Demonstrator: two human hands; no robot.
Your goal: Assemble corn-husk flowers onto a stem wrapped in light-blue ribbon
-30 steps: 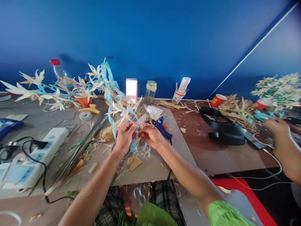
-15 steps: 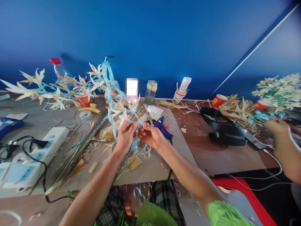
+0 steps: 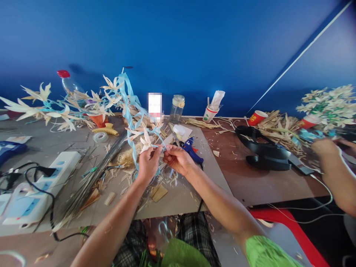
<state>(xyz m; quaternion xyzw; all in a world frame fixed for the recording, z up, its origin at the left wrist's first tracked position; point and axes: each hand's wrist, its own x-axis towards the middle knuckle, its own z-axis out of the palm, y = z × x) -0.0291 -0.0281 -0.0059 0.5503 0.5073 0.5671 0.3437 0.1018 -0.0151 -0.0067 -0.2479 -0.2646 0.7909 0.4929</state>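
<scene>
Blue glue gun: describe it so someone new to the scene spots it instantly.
Start at the table against the blue wall and find the wearer's right hand near the middle. Just beyond that hand, to its right, lies the blue glue gun. Its deep-blue body with an orange-red part sets it apart from the white paper behind it.

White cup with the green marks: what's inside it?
A white sheet-like piece and a thin stick poke out of the white cup. It hides their lower ends and anything deeper inside.
</scene>
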